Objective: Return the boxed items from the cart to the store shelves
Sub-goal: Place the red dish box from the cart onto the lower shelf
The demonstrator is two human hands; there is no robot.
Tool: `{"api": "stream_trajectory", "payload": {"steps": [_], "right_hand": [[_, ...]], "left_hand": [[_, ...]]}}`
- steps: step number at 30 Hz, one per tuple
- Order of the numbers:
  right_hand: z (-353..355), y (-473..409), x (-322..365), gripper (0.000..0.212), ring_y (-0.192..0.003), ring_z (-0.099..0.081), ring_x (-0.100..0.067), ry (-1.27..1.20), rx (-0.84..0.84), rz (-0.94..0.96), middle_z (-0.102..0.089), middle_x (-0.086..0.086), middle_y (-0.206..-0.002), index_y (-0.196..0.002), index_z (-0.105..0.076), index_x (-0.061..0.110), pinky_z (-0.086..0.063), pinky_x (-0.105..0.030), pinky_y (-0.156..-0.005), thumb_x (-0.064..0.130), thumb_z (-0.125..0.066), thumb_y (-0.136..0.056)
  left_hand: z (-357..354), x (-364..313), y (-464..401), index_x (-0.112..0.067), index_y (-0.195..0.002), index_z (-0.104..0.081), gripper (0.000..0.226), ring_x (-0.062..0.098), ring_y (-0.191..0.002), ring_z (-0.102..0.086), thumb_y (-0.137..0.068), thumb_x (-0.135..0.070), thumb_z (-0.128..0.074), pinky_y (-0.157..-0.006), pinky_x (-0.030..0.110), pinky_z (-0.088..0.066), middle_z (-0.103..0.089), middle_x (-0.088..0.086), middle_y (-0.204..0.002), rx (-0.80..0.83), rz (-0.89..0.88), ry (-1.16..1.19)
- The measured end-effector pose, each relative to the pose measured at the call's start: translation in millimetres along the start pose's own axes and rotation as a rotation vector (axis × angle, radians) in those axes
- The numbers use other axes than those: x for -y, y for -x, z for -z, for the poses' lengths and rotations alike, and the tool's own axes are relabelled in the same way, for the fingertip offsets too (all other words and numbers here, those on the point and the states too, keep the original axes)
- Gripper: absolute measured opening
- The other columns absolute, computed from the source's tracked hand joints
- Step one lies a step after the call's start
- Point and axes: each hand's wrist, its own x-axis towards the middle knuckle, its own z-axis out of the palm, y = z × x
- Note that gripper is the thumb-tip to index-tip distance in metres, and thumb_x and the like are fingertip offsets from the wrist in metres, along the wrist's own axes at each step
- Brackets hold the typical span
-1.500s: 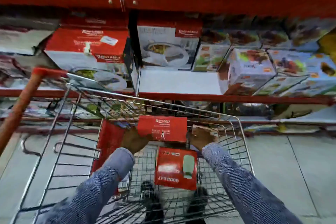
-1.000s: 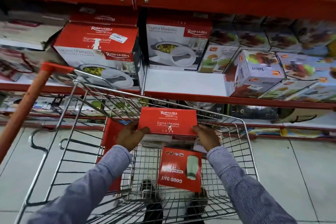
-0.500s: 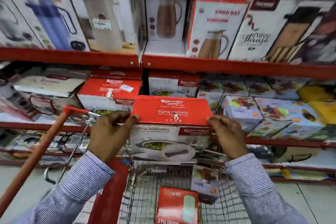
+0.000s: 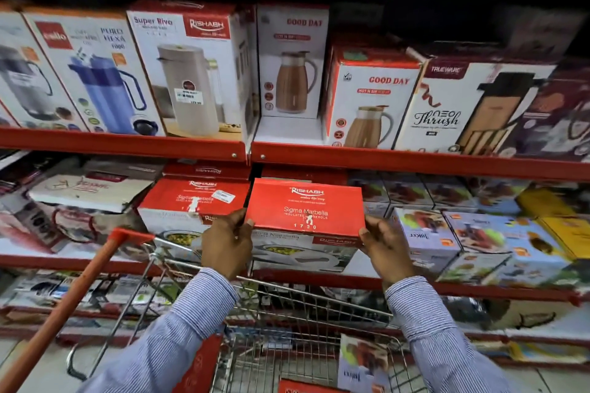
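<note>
A red-topped Rishabh Sigma Marbella casserole box (image 4: pixel 305 214) is held level at the middle shelf (image 4: pixel 415 284), in the gap beside a matching box (image 4: pixel 191 204) on its left. My left hand (image 4: pixel 227 242) grips its left end and my right hand (image 4: pixel 384 247) grips its right end. Below them stands the wire cart (image 4: pixel 287 313), which holds a juicer box (image 4: pixel 357 367), a red box standing on edge (image 4: pixel 199 367) and the top of another red box (image 4: pixel 306 388) at the bottom edge.
The cart's orange handle (image 4: pixel 70 303) slants across the lower left. Juicer boxes (image 4: pixel 427 239) fill the middle shelf to the right. Tall jug and flask boxes (image 4: pixel 293 60) line the shelf above. More stock lies on the lowest shelf.
Both hands have lifted the casserole box out of the cart and carried it up and forward to the middle shelf. The view has tilted upward from the cart to the shelves.
</note>
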Motion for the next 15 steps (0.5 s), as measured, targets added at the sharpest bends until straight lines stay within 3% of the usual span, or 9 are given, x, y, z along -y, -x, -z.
{"api": "stream_trajectory", "payload": {"steps": [2,6,9,12,15], "right_hand": [[-5,-9,-4,0.024,-0.119,-0.059,-0.024,-0.012,0.004,-0.03,-0.064,0.002,-0.127,-0.109,-0.06,0.044,-0.045,-0.052,-0.105,0.029,-0.057,-0.091],[-16,-20,-7,0.031,-0.124,-0.055,-0.027,-0.058,0.035,-0.108,-0.061,-0.003,-0.126,-0.127,-0.055,0.02,-0.041,-0.051,-0.11,0.016,-0.051,-0.097],[-20,-26,-8,0.032,-0.122,-0.055,-0.024,-0.052,0.07,-0.104,-0.059,-0.002,-0.124,-0.127,-0.053,0.021,-0.04,-0.049,-0.111,0.012,-0.049,-0.097],[-22,-34,-2,0.027,-0.119,-0.056,-0.023,-0.021,0.116,-0.088,-0.06,-0.001,-0.121,-0.121,-0.052,0.028,-0.041,-0.046,-0.11,0.014,-0.047,-0.098],[-22,-40,1,0.034,-0.121,-0.057,-0.024,0.014,0.16,-0.08,-0.061,-0.001,-0.127,-0.131,-0.051,0.027,-0.04,-0.047,-0.111,0.021,-0.048,-0.098]], "left_hand": [[-8,2,-3,-0.017,-0.119,-0.069,0.028,0.025,-0.071,-0.062,-0.094,-0.018,-0.058,-0.068,0.024,-0.04,-0.073,0.009,-0.084,0.007,0.051,0.015],[-26,13,-9,-0.014,-0.117,-0.068,0.027,0.02,-0.068,-0.056,-0.094,-0.012,-0.055,-0.069,0.028,-0.043,-0.07,0.008,-0.083,0.033,0.092,0.019],[-33,17,-11,-0.009,-0.115,-0.067,0.025,0.026,-0.076,-0.062,-0.095,-0.01,-0.053,-0.073,0.032,-0.049,-0.075,0.016,-0.095,0.008,0.115,0.03],[-34,17,-14,-0.008,-0.121,-0.063,0.03,0.031,-0.079,-0.067,-0.094,-0.016,-0.054,-0.076,0.036,-0.055,-0.074,0.017,-0.087,0.018,0.126,0.058],[-35,13,-14,-0.009,-0.133,-0.054,0.049,0.025,-0.072,-0.066,-0.088,-0.026,-0.062,-0.075,0.037,-0.057,-0.072,0.011,-0.082,0.056,0.117,0.036]]}}
